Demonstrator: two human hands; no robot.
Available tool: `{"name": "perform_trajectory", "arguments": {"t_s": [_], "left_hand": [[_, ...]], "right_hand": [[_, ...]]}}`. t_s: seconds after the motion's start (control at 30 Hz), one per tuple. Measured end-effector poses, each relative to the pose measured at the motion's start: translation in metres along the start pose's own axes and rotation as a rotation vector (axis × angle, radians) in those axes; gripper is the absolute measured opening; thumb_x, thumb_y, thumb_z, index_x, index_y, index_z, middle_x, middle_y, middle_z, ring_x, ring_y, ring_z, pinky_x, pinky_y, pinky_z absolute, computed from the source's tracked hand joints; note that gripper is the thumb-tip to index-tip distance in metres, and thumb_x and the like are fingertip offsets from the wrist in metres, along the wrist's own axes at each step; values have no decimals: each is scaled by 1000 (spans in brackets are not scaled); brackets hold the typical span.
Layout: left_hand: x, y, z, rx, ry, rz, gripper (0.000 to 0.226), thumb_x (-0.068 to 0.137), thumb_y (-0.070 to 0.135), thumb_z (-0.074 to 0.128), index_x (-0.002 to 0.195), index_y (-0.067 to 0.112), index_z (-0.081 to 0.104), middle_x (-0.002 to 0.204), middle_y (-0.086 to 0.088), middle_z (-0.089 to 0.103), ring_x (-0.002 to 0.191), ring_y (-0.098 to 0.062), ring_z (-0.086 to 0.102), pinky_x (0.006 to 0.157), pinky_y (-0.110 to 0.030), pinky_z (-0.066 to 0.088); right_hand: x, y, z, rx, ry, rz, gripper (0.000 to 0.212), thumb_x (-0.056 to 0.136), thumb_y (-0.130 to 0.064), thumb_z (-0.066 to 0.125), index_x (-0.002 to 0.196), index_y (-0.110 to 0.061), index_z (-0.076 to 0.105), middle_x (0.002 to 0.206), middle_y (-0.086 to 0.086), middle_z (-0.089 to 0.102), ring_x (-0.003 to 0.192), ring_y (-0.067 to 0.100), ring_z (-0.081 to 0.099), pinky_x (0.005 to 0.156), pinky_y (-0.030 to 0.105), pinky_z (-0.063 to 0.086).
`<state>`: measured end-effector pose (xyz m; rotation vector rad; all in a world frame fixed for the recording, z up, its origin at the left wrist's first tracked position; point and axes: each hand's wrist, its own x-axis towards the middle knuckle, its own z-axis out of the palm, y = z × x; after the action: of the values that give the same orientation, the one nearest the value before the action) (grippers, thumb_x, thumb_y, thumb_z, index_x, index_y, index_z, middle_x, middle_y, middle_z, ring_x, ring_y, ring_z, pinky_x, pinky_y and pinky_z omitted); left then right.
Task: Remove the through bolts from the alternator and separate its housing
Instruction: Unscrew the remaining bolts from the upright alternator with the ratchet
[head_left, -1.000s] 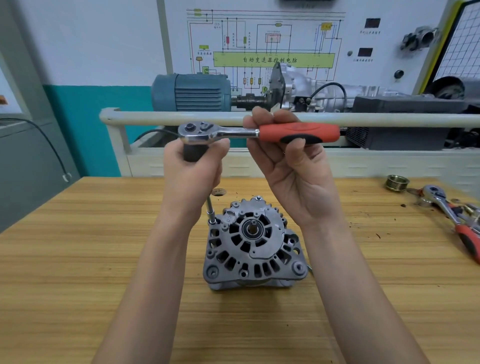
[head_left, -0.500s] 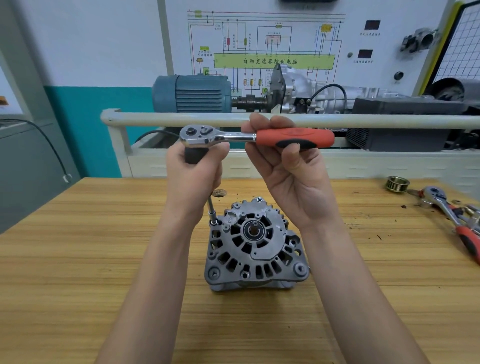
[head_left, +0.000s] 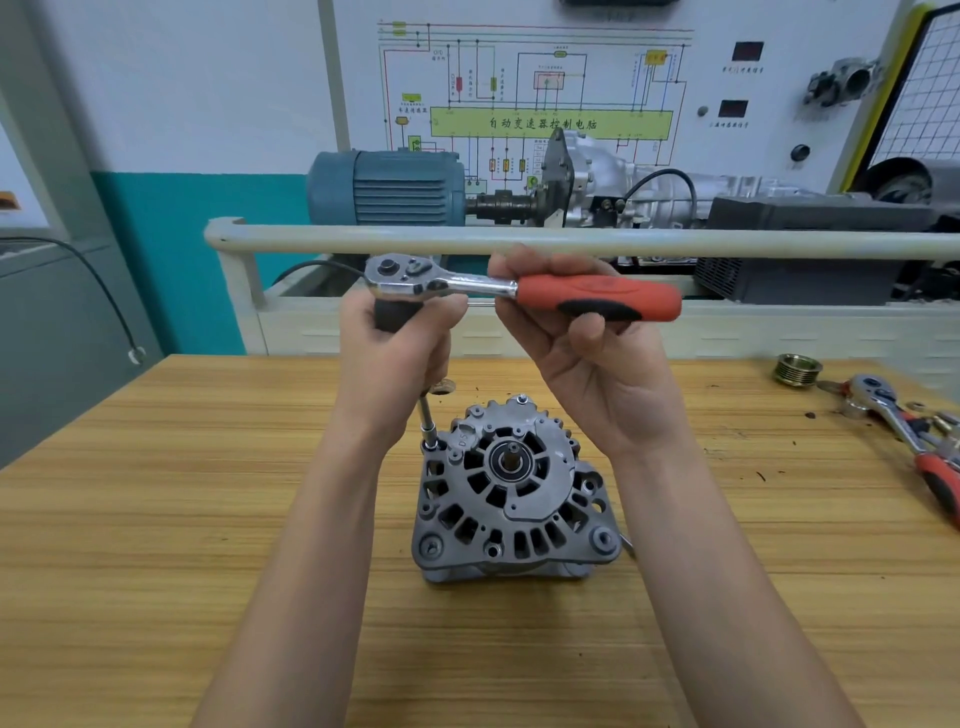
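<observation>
A grey alternator (head_left: 514, 493) stands on the wooden bench (head_left: 156, 519), shaft end facing up. A ratchet wrench (head_left: 519, 288) with a red handle is held level above it. A long extension bar (head_left: 427, 418) runs down from the wrench head to a socket seated on a through bolt at the housing's upper left. My left hand (head_left: 395, 353) grips the black upper part of the extension just under the wrench head. My right hand (head_left: 587, 353) holds the red handle, fingers curled round it. Other bolt heads show around the housing rim.
A second ratchet wrench (head_left: 904, 426) lies at the bench's right edge with small loose parts beside it, and a grooved pulley (head_left: 796, 370) sits behind it. A small washer (head_left: 443, 386) lies behind the alternator. A white rail (head_left: 571, 241) and a motor rig stand past the bench.
The wrench handle has swung slightly, its far end dipping a little to the right. Both hands keep their holds and the alternator has not moved.
</observation>
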<state>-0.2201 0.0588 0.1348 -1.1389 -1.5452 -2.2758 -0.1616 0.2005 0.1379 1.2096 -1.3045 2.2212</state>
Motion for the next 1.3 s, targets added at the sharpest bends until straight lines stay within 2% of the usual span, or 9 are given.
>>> {"name": "perform_trajectory", "arguments": {"t_s": [0.13, 0.23, 0.33, 0.4, 0.57, 0.67, 0.87, 1.07, 1.3], "left_hand": [[-2, 0, -5, -2, -167, -21, 21, 70, 20, 63, 53, 26, 54, 42, 10, 35, 35, -9, 24, 41, -18, 23], [-2, 2, -10, -7, -265, -50, 20, 70, 20, 64, 53, 25, 54, 42, 9, 36, 36, -9, 26, 41, -19, 22], [-5, 3, -12, -17, -293, -66, 21, 68, 19, 64, 53, 18, 49, 43, 11, 37, 36, -8, 26, 42, -20, 20], [-9, 1, -15, -18, -255, -71, 29, 67, 20, 65, 54, 12, 40, 44, 10, 35, 37, -8, 26, 43, -21, 19], [-11, 2, -16, -29, -203, -96, 28, 63, 21, 64, 45, 23, 42, 43, 5, 25, 36, -6, 24, 41, -13, 27], [-8, 4, -13, -22, -244, -105, 25, 64, 21, 63, 46, 18, 45, 41, 8, 30, 36, -9, 19, 41, -17, 17], [1, 9, -4, 67, -299, -123, 23, 66, 17, 61, 46, 26, 54, 40, 8, 29, 35, -10, 19, 42, -21, 15], [-15, -1, 8, 137, 95, -58, 32, 74, 11, 58, 47, 25, 48, 39, 9, 37, 35, -7, 28, 39, -16, 26], [-12, -4, 28, 222, 356, -53, 33, 80, 1, 61, 57, 13, 41, 52, -2, 35, 44, -11, 29, 43, -20, 27]], "right_hand": [[-5, -13, -5, -214, -71, -1, 25, 73, -23, 78, 98, -25, 73, 107, -3, 72, 111, 18, 64, 84, 37, 55], [-5, -20, -6, -287, -172, -31, 33, 68, -20, 81, 100, -23, 72, 108, -4, 72, 111, 20, 64, 89, 37, 53], [-5, -21, -4, -340, -230, -24, 34, 66, -15, 83, 98, -21, 73, 106, -2, 72, 107, 23, 65, 84, 51, 51], [-5, -23, -2, -354, -260, -25, 34, 65, -13, 83, 97, -18, 72, 106, 1, 72, 107, 25, 65, 87, 48, 52], [-6, -20, 6, -374, -307, -36, 37, 64, -6, 82, 98, -13, 71, 107, 4, 71, 108, 27, 65, 91, 39, 53], [-7, -22, 7, -383, -295, -43, 37, 62, 0, 81, 97, -11, 70, 107, 5, 71, 110, 29, 64, 87, 32, 53], [-11, -31, 0, -492, -234, -81, 37, 61, -6, 84, 95, -13, 70, 105, 6, 72, 109, 37, 63, 89, 38, 52], [-12, -27, -13, -400, -144, -50, 29, 71, -15, 79, 99, -21, 71, 108, 1, 72, 110, 25, 64, 91, 36, 52], [-3, -2, -10, 200, 177, 50, 26, 88, -12, 54, 109, -7, 68, 112, 13, 69, 109, 26, 64, 91, 33, 52]]}}
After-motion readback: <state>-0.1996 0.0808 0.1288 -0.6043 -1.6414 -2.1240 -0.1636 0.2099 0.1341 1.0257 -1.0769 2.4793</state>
